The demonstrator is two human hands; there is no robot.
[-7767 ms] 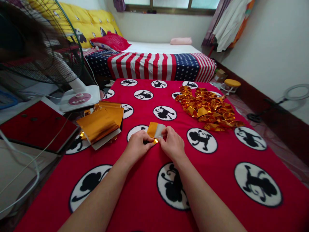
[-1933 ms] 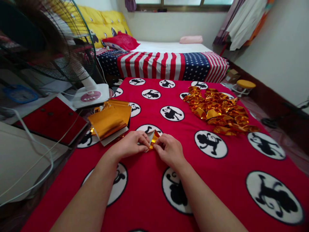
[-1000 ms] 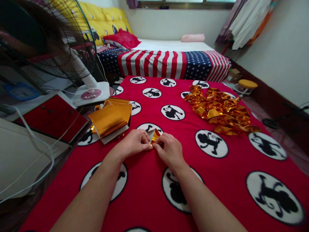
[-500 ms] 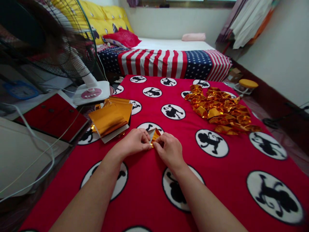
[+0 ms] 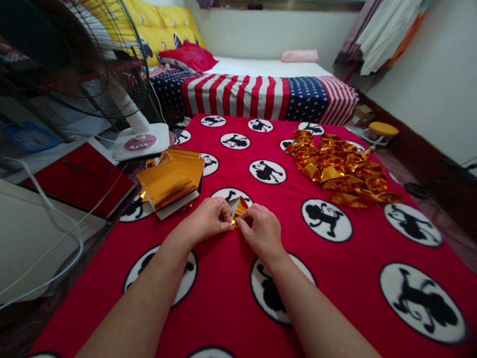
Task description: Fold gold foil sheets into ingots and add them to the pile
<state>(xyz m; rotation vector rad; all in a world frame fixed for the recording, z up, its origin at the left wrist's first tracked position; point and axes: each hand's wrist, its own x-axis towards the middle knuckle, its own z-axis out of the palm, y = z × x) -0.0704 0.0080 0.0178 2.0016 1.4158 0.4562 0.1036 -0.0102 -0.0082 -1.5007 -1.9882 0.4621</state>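
Gold paper (image 5: 238, 206) sits pinched between left hand (image 5: 206, 223) and right hand (image 5: 261, 231), its folds mostly hidden behind the closed fingers.

The gold foil paper (image 5: 239, 205) is far smaller than at the start: the broad, half-open piece with a wide white back is now a tight little wedge, with only a gold tip and a thin white sliver showing. The left hand (image 5: 208, 221) and right hand (image 5: 261, 231) have drawn together, so their fingertips nearly meet around the fold instead of holding its lower edge apart. The paper no longer stands above the knuckles but sits low between them, mostly hidden. The pinch now lies slightly closer to the stack of gold sheets (image 5: 169, 181), on the stack's right and nearer the person.
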